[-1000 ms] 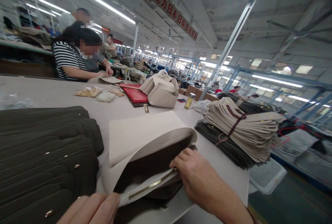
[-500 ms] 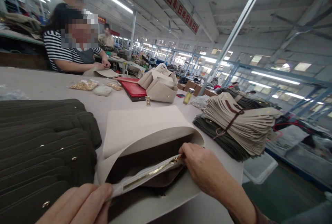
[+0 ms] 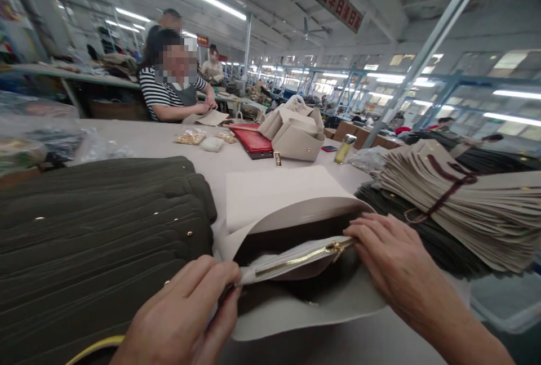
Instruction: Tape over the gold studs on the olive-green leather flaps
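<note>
A cream handbag (image 3: 296, 323) lies with its mouth gaping towards me and its flap (image 3: 283, 193) laid back on the table. Across the dark opening runs a light pocket with a gold-toothed zipper (image 3: 296, 261), its slider at the right end. My left hand (image 3: 190, 303) pinches the pocket's left end between thumb and fingers. At the right end, my right hand (image 3: 393, 258) has its fingers curled over the pocket's end beside the bag's side edge; its thumb is hidden. A gold turn-lock fitting (image 3: 277, 159) sits beyond the flap.
Dark green bag panels (image 3: 105, 241) are piled at left, with a yellow ring (image 3: 95, 348) in front. Tied cream panels (image 3: 469, 207) lie on dark ones at right. Behind are a finished cream bag (image 3: 298, 142), red pad (image 3: 253, 141), small bottle (image 3: 344, 150) and a co-worker (image 3: 169, 92).
The view has swung left, so the table's contents appear farther right. My right fingers have shifted from a tight pinch by the slider to curling over the pocket's end. My left hand keeps its pinch.
</note>
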### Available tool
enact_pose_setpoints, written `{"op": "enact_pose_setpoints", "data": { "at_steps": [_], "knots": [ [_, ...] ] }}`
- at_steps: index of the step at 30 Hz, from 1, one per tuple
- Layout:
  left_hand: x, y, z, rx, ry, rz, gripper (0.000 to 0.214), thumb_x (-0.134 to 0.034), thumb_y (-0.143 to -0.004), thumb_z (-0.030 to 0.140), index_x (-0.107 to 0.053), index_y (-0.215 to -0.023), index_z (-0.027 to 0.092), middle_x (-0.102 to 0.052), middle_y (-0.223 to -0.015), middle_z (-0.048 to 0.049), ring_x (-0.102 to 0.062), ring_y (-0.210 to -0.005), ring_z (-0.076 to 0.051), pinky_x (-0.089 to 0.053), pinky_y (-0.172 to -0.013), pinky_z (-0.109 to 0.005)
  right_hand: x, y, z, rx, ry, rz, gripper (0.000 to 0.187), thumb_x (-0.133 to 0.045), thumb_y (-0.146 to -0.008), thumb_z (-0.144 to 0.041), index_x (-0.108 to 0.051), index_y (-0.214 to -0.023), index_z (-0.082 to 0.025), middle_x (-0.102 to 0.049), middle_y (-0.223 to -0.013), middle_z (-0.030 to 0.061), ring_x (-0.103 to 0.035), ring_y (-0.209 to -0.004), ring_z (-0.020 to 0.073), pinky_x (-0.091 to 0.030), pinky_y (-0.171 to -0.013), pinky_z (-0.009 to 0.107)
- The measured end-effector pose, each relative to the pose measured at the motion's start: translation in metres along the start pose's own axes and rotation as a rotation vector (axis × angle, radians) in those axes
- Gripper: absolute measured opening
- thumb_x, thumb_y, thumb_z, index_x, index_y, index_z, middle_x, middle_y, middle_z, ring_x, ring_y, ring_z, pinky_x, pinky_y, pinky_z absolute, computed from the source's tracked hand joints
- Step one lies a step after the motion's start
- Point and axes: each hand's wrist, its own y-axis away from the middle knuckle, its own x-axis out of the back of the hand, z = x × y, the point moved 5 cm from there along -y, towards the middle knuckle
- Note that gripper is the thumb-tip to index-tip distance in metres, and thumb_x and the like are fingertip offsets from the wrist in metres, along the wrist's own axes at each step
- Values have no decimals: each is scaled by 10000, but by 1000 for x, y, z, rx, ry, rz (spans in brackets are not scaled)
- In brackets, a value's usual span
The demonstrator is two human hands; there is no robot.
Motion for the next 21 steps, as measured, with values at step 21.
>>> {"op": "enact_pose_setpoints", "data": {
  "at_steps": [21],
  "knots": [
    [2, -2, 6, 52, 73, -111, 176, -492, -876, 127, -572, -986, 239, -618, -805, 8, -629, -708, -122, -520, -629, -204, -7, 12, 5, 31, -148, 52, 317, -347, -1007, -347, -634, -1039, -215, -671, -974, 86, -636, -937, 239, -506, -844, 361]
  ]
}}
